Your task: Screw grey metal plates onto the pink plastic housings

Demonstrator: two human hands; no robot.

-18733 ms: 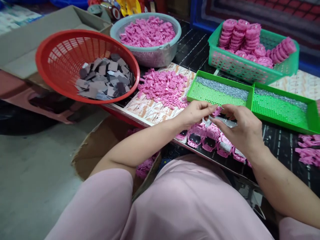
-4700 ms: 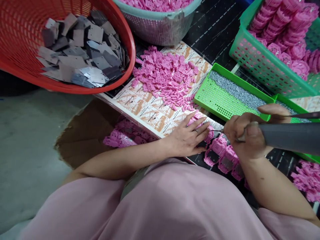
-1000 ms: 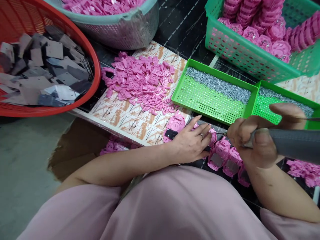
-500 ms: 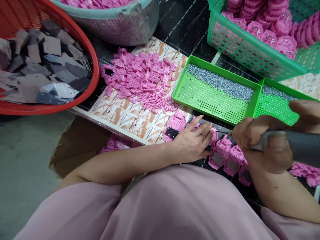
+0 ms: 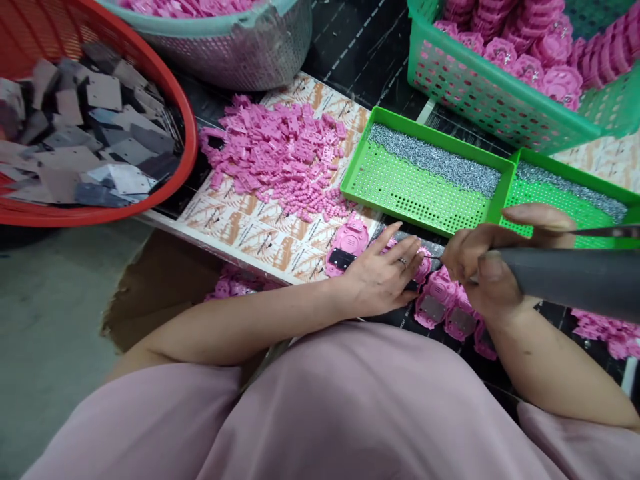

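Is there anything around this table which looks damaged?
Yes: the pale blue basket has what looks like clear tape over its rim, perhaps a patch. The cardboard box below the table has a ragged edge, as if torn.

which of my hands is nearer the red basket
Left. The left hand, fingers over a pink part, is right of the red basket; the right hand, around a gray tool, is farther right.

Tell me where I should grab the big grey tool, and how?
Hold the grey tool around its thick body, probably coming from the right of the picture. The body looks long and rounded, which should suit a full grip, just behind where the right hand grips. Avoid the thin tip: it points left, towards the left hand.
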